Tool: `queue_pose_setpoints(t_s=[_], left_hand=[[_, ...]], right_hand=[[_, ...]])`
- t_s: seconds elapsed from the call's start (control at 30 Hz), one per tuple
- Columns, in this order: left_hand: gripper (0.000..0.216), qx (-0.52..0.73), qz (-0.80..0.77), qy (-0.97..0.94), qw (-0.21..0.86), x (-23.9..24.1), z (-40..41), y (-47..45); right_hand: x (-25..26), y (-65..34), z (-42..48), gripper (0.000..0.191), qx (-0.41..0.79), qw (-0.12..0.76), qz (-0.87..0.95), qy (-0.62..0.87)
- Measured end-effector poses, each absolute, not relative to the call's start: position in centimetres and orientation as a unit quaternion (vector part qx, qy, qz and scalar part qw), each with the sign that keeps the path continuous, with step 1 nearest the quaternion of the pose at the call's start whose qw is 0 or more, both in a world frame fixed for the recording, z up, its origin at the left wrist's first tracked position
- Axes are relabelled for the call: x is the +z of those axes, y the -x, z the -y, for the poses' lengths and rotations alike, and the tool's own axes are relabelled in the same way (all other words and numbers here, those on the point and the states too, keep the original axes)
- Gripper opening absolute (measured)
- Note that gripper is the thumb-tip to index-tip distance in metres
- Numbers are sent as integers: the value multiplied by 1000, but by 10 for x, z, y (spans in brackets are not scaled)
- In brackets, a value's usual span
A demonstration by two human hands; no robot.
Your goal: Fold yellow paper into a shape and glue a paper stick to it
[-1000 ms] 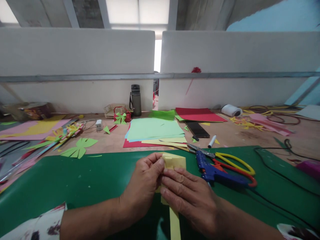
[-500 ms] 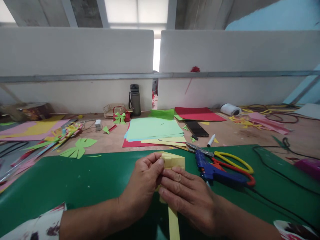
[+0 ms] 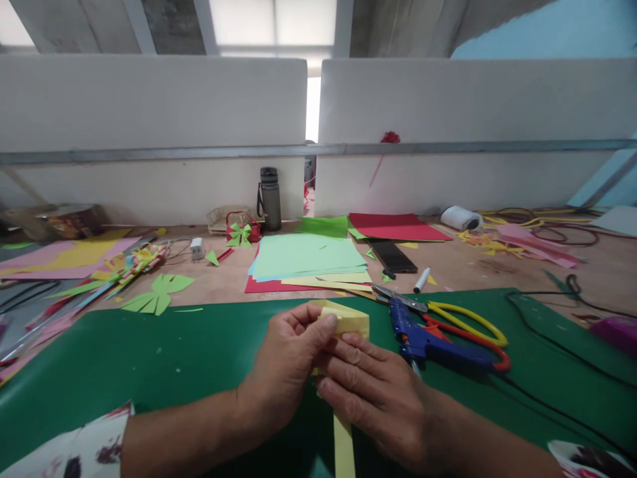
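Note:
My left hand (image 3: 288, 362) and my right hand (image 3: 375, 392) meet over a green cutting mat (image 3: 149, 358), both closed on a folded piece of yellow paper (image 3: 348, 322). The left thumb presses on the paper's top fold. My right fingers lie across its lower part. A yellow strip (image 3: 343, 448) of the same paper runs down from under my right hand toward the near edge.
A blue glue gun (image 3: 432, 342) and yellow-and-red scissors (image 3: 468, 322) lie just right of my hands. Behind the mat sit a stack of coloured sheets (image 3: 306, 262), a marker (image 3: 422, 279), a dark bottle (image 3: 269, 198) and green paper cut-outs (image 3: 156, 295). Black cables (image 3: 547, 345) cross the mat's right side.
My left thumb has slid a little to the right over the paper's top fold. Both hands stay in the same place.

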State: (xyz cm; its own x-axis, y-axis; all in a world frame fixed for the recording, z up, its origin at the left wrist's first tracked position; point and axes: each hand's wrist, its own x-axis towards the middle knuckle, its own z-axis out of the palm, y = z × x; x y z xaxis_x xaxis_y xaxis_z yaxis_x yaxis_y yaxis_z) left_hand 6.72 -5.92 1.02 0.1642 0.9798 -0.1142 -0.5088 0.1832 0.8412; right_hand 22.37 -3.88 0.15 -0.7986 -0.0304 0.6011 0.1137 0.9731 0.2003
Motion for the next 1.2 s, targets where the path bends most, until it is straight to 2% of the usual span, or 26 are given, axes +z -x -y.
queue_pose_setpoints(t_s=[0.33,0.73,0.9,0.97,1.13,1.2], left_hand=[[29,540,-405,-380,632,11,56,-65],[26,534,-374,-374,660,10,55,-66],[25,559,-384,-385,626,6,42,-64],[24,571,-371,-398,615,6,35,-62],[27,523,-400,-488,573,16,31,-55],[29,491,-411,-540,546,20,34,-54]], right_hand=[[-1,-221,39,28,-120,309,943,19],[-2,-220,38,25,-104,319,941,36],[-6,-225,36,27,-128,302,944,24],[-5,-230,36,28,-139,322,936,27],[12,-234,31,29,-79,475,856,190],[20,-230,27,23,-46,477,845,237]])
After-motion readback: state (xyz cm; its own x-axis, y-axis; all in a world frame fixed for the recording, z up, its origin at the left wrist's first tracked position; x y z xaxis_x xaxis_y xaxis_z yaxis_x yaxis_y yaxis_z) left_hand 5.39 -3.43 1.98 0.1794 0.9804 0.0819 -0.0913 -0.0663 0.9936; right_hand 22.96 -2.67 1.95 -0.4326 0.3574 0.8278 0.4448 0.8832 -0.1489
